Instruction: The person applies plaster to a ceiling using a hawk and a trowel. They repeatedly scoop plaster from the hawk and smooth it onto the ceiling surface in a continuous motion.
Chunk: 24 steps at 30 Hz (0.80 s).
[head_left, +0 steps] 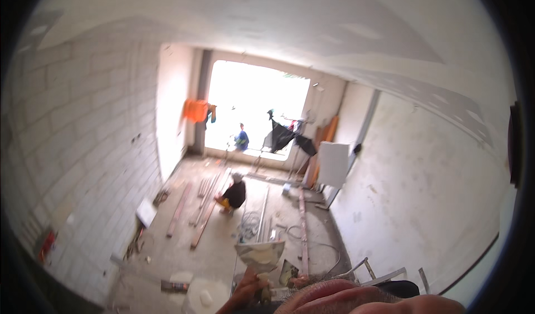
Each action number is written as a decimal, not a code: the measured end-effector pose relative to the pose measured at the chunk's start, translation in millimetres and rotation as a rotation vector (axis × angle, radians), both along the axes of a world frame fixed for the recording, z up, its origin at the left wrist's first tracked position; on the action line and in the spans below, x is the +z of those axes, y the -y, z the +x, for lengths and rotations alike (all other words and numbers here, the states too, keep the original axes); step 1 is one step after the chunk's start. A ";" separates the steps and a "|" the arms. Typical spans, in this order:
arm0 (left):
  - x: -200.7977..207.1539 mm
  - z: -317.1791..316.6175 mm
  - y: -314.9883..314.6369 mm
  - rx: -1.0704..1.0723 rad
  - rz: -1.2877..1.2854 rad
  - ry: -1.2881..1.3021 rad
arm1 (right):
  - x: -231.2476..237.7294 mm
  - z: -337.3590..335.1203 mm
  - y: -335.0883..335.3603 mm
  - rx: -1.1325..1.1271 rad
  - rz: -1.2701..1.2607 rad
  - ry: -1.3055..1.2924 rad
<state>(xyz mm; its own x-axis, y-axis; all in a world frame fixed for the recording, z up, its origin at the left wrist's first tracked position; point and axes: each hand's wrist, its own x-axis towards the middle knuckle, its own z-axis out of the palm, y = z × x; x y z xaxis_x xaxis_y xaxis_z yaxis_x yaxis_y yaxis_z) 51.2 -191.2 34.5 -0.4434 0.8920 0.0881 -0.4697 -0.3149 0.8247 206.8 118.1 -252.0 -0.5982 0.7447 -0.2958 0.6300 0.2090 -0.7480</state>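
Note:
My left hand (pixel 251 287) comes up from the lower edge, its fingers closed around the handle of a wide putty knife (pixel 260 254). The broad blade points away from me and carries pale, wet-looking smears. Beside it on the right is a small dark, light-edged piece (pixel 288 271), too blurred to name. I cannot make out my right hand; skin close to the camera blurs the lower right.
Far below, a person in dark clothing (pixel 234 194) crouches among long boards (pixel 203 225) and coiled cable (pixel 251 225). A block wall (pixel 95 119) stands left, a plastered wall (pixel 412 186) right. Metal frame parts (pixel 368 269) rise at lower right. Beyond the bright opening (pixel 251 102) is another person (pixel 241 139).

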 end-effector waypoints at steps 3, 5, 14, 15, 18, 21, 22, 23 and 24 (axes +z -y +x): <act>21.7 12.1 -12.4 0.161 0.057 0.134 | 4.2 -8.8 -24.4 0.029 0.065 -0.024; 23.5 20.1 -17.8 0.312 0.061 0.251 | 28.9 -13.5 -29.0 0.037 -0.123 -0.185; 94.5 -23.2 1.5 0.024 0.091 0.098 | 60.2 -17.9 -45.6 0.071 -0.302 -0.445; 95.0 -18.8 0.8 0.071 0.107 0.102 | 50.9 -10.1 -51.0 0.091 -0.302 -0.437; 58.0 -15.6 -8.7 0.067 0.047 0.102 | 62.7 13.9 -32.3 0.121 -0.248 -0.292; 27.8 -13.3 -25.1 0.000 -0.004 0.087 | 106.8 18.2 -2.8 0.048 -0.219 -0.178; 22.0 -15.8 -29.0 -0.025 -0.016 0.072 | 108.6 21.7 -0.1 0.030 -0.223 -0.182; 19.4 -18.2 -37.9 -0.053 -0.021 0.068 | 112.1 26.5 -0.2 0.012 -0.224 -0.188; 16.4 -21.5 -41.5 -0.069 -0.034 0.067 | 114.5 27.9 0.8 0.002 -0.231 -0.185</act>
